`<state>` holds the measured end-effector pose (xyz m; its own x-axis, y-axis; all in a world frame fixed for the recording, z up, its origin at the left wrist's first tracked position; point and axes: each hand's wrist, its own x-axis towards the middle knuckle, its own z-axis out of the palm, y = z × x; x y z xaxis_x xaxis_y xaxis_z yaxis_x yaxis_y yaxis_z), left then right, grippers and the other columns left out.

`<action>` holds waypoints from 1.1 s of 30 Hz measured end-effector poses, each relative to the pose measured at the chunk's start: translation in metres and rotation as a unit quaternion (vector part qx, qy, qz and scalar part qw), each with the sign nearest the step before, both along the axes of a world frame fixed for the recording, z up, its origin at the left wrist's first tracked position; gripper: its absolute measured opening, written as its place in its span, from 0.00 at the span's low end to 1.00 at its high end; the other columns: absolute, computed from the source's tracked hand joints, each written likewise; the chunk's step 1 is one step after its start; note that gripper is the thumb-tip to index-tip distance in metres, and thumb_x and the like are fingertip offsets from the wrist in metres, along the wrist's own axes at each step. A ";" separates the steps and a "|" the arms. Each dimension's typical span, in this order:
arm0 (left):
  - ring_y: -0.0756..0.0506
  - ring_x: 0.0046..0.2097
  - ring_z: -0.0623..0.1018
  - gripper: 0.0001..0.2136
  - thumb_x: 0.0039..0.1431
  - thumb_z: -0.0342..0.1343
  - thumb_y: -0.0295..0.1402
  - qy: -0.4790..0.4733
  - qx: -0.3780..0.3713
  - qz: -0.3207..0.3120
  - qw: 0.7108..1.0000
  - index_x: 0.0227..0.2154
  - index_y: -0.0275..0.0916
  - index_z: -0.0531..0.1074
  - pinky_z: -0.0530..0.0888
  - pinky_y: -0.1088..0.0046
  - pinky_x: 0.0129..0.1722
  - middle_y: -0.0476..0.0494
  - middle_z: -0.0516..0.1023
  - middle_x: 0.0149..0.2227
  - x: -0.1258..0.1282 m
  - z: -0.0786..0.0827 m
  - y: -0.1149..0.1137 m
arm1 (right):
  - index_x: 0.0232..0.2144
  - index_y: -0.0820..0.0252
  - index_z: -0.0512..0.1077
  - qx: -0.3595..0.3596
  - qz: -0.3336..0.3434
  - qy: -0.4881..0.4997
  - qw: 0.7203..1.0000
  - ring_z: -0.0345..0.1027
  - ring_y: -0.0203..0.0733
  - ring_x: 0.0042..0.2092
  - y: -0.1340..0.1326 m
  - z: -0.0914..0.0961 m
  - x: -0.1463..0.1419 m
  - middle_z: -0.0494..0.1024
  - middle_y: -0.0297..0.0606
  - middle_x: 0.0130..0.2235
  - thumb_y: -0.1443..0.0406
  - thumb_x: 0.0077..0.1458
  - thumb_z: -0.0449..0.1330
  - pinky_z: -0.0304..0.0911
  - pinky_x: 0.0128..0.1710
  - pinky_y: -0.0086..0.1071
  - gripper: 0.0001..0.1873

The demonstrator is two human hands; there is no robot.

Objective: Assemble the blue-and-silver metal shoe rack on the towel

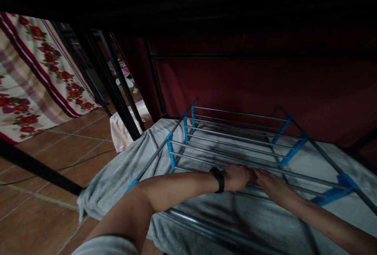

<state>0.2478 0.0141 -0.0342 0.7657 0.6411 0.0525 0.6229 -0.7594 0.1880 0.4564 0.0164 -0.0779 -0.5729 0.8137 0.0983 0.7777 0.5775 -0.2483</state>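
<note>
A shoe rack [235, 132] of thin grey metal tubes with blue plastic connectors lies on a grey blanket [123, 166]. My left hand [237, 177], a black band on its wrist, is closed with its fingers curled down at one of the near tubes. Against it, fingertips meeting, is my right hand [268, 182], also bent over the tube at the same spot. The undersides of the fingers on both hands are hidden, so the grip itself shows only in part.
Black metal posts [103, 78] rise at the left, and a dark surface hangs low overhead. A dark red cloth [235, 78] covers the back. Left are a flowered blanket [47, 62], a tiled floor [88, 135] and a black cable [76, 164]. Loose-looking tubes [200, 225] lie in front.
</note>
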 end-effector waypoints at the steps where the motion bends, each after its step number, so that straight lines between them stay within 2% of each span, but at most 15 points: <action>1: 0.39 0.45 0.81 0.13 0.58 0.51 0.21 0.004 0.005 -0.007 1.000 0.46 0.29 0.73 0.77 0.63 0.42 0.31 0.81 0.44 0.000 0.000 0.000 | 0.60 0.62 0.70 -0.007 0.008 0.004 1.000 0.70 0.51 0.59 0.002 0.002 -0.002 0.74 0.51 0.59 0.68 0.60 0.46 0.65 0.61 0.47 0.28; 3: 0.39 0.46 0.80 0.12 0.59 0.51 0.21 0.016 0.024 -0.018 0.999 0.45 0.28 0.73 0.76 0.63 0.44 0.31 0.81 0.42 -0.005 0.005 -0.002 | 0.60 0.61 0.70 -0.020 0.026 0.010 0.999 0.69 0.51 0.60 0.003 0.007 -0.004 0.74 0.51 0.59 0.69 0.60 0.45 0.65 0.60 0.48 0.28; 5: 0.37 0.47 0.79 0.12 0.62 0.52 0.25 0.021 0.048 -0.028 0.998 0.46 0.28 0.73 0.76 0.62 0.46 0.29 0.80 0.44 -0.019 0.020 -0.011 | 0.60 0.60 0.70 -0.034 0.039 0.016 0.999 0.68 0.51 0.60 0.003 0.010 -0.003 0.73 0.50 0.60 0.68 0.61 0.44 0.64 0.61 0.48 0.28; 8: 0.38 0.49 0.79 0.10 0.64 0.55 0.31 0.015 0.034 -0.045 0.998 0.46 0.34 0.74 0.75 0.64 0.47 0.32 0.79 0.46 -0.063 0.063 -0.035 | 0.59 0.58 0.71 -0.057 0.045 0.023 0.997 0.69 0.51 0.60 0.003 0.009 0.001 0.73 0.48 0.60 0.64 0.64 0.45 0.65 0.60 0.48 0.26; 11: 0.44 0.43 0.80 0.10 0.68 0.51 0.34 -0.001 -0.091 -0.014 0.996 0.42 0.41 0.77 0.74 0.72 0.43 0.42 0.81 0.41 -0.129 0.116 -0.058 | 0.59 0.56 0.71 -0.075 0.023 0.038 0.996 0.69 0.52 0.60 0.004 0.003 0.006 0.73 0.46 0.60 0.61 0.64 0.46 0.65 0.60 0.48 0.26; 13: 0.46 0.41 0.79 0.12 0.68 0.50 0.38 -0.072 -0.145 0.054 0.985 0.40 0.43 0.78 0.73 0.73 0.45 0.46 0.81 0.39 -0.179 0.141 -0.065 | 0.60 0.54 0.70 -0.089 0.003 0.047 0.995 0.68 0.52 0.61 0.005 0.000 0.007 0.72 0.44 0.61 0.60 0.64 0.45 0.64 0.61 0.48 0.27; 14: 0.46 0.41 0.79 0.14 0.68 0.50 0.41 -0.134 -0.137 0.129 0.973 0.38 0.41 0.78 0.73 0.72 0.45 0.46 0.81 0.38 -0.204 0.147 -0.066 | 0.60 0.54 0.70 -0.095 -0.001 0.048 0.994 0.68 0.52 0.61 0.005 -0.001 0.008 0.72 0.43 0.61 0.60 0.64 0.45 0.64 0.61 0.48 0.27; 15: 0.45 0.41 0.78 0.15 0.66 0.51 0.45 -0.213 -0.107 0.216 0.947 0.38 0.40 0.78 0.73 0.71 0.45 0.45 0.80 0.38 -0.228 0.149 -0.066 | 0.60 0.54 0.71 -0.098 -0.002 0.046 0.994 0.68 0.52 0.61 0.005 -0.001 0.008 0.73 0.43 0.61 0.60 0.64 0.45 0.63 0.62 0.48 0.27; 17: 0.44 0.42 0.77 0.20 0.63 0.53 0.51 -0.356 -0.063 0.358 0.861 0.40 0.38 0.76 0.74 0.68 0.45 0.44 0.79 0.37 -0.270 0.138 -0.064 | 0.60 0.56 0.71 -0.090 0.001 0.039 0.995 0.67 0.52 0.61 0.006 -0.001 0.009 0.73 0.44 0.61 0.59 0.64 0.45 0.62 0.62 0.48 0.27; 18: 0.44 0.44 0.77 0.22 0.60 0.54 0.53 -0.398 -0.070 0.396 0.824 0.43 0.37 0.75 0.74 0.67 0.47 0.44 0.79 0.40 -0.287 0.127 -0.063 | 0.60 0.56 0.71 -0.084 0.003 0.035 0.996 0.67 0.52 0.62 0.006 -0.001 0.009 0.72 0.45 0.61 0.59 0.64 0.45 0.62 0.63 0.48 0.28; 20: 0.44 0.47 0.77 0.29 0.55 0.59 0.54 -0.423 -0.131 0.412 0.796 0.51 0.38 0.70 0.74 0.65 0.49 0.41 0.78 0.47 -0.309 0.098 -0.061 | 0.60 0.56 0.72 -0.077 0.005 0.031 0.997 0.66 0.53 0.62 0.006 0.000 0.009 0.72 0.45 0.61 0.59 0.64 0.45 0.61 0.63 0.48 0.27; 23: 0.42 0.51 0.77 0.33 0.52 0.61 0.54 -0.382 -0.238 0.369 0.813 0.56 0.36 0.68 0.73 0.62 0.53 0.37 0.77 0.52 -0.316 0.055 -0.056 | 0.58 0.55 0.73 -0.078 0.013 0.033 0.996 0.68 0.52 0.61 0.004 0.004 0.008 0.73 0.44 0.61 0.59 0.64 0.46 0.62 0.63 0.47 0.26; 25: 0.41 0.52 0.77 0.31 0.55 0.59 0.54 -0.339 -0.268 0.344 0.834 0.54 0.36 0.70 0.73 0.61 0.53 0.36 0.79 0.50 -0.311 0.037 -0.050 | 0.58 0.55 0.73 -0.077 0.011 0.036 0.996 0.68 0.52 0.61 0.002 0.007 0.006 0.74 0.44 0.60 0.59 0.64 0.46 0.63 0.62 0.47 0.26; 29: 0.42 0.52 0.77 0.22 0.60 0.56 0.48 -0.300 -0.266 0.304 0.864 0.50 0.37 0.73 0.73 0.65 0.52 0.40 0.80 0.46 -0.301 0.027 -0.041 | 0.56 0.56 0.74 -0.067 -0.002 0.035 0.997 0.69 0.53 0.59 -0.001 0.008 0.006 0.75 0.46 0.59 0.56 0.65 0.46 0.65 0.60 0.45 0.25; 33: 0.44 0.52 0.76 0.17 0.60 0.56 0.38 -0.376 -0.299 0.246 0.842 0.50 0.39 0.72 0.70 0.67 0.55 0.50 0.79 0.46 -0.306 0.019 -0.034 | 0.55 0.53 0.74 -0.077 -0.003 0.035 0.996 0.71 0.53 0.58 0.001 0.005 0.011 0.76 0.45 0.58 0.56 0.65 0.47 0.67 0.58 0.45 0.23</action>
